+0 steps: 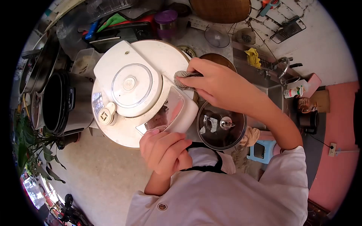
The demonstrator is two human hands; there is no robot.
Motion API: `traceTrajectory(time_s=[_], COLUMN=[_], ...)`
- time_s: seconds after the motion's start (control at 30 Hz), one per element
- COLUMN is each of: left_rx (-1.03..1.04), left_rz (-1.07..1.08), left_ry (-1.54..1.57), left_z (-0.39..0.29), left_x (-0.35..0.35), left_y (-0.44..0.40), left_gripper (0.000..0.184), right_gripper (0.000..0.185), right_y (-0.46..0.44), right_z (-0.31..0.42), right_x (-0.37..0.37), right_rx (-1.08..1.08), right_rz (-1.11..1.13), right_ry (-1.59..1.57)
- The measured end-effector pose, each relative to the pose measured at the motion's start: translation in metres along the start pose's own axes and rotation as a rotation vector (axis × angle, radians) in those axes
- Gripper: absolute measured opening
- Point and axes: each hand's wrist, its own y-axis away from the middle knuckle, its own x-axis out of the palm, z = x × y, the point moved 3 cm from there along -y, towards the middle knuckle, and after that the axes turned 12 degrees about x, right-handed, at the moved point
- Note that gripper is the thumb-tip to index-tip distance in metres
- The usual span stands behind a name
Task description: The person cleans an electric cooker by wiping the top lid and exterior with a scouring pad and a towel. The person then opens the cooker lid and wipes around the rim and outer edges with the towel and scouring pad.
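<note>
A large white rice cooker (171,62) stands in front of me, its round lid showing a raised disc and a steam vent cap (107,113). My right hand (217,83) pinches a crumpled grey cloth (183,80) and presses it on the cooker's top, near the right end of the shiny front panel (166,111). At the panel's lower left edge, my left hand (165,152) is closed, fingers curled and touching the cooker's front. Whatever may be inside those fingers is hidden.
A glass-lidded pan (221,126) sits close on the right, before a sink with a faucet (286,67). Tall dark pots (56,101) stand left. Behind are a purple-lidded cup (166,20) and a clear bowl (217,36). A blue stool (262,150) is low on the right.
</note>
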Motion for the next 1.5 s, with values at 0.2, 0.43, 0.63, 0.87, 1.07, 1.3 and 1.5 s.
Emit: traceTrajectory(time_s=[0.2, 0.43, 0.63, 0.87, 1.07, 1.3, 1.5], left_rx=[0.064, 0.083, 0.099, 0.157, 0.131, -0.167, -0.344], left_rz=[-0.053, -0.104, -0.075, -0.084, 0.076, 0.025, 0.025], left_ry=[-0.072, -0.181, -0.237, -0.194, 0.071, 0.374, 0.524], left_z=[0.0, -0.001, -0.002, -0.001, -0.014, 0.021, 0.1], left_x=[0.005, 0.011, 0.014, 0.016, -0.035, -0.153, -0.217], left_y=[0.0, -0.002, -0.005, -0.004, 0.008, 0.046, 0.081], left_gripper=[0.015, 0.012, 0.011, 0.012, 0.055, 0.065, 0.047], right_gripper=[0.029, 0.028, 0.024, 0.035, 0.036, 0.036, 0.039], right_y=[-0.088, -0.089, -0.019, 0.057, 0.077, 0.049, 0.014], right_z=[-0.041, -0.028, -0.016, 0.005, 0.077, 0.19, 0.256], right_x=[0.008, 0.014, -0.014, 0.003, 0.028, 0.108, 0.177], right_rx=[-0.028, 0.019, 0.047, 0.21, 0.145, 0.195, 0.334], right_rz=[0.044, 0.021, 0.201, 0.229, 0.154, 0.107, 0.012], right_ry=[0.13, 0.242, -0.328, -1.484, -1.825, -1.889, -1.66])
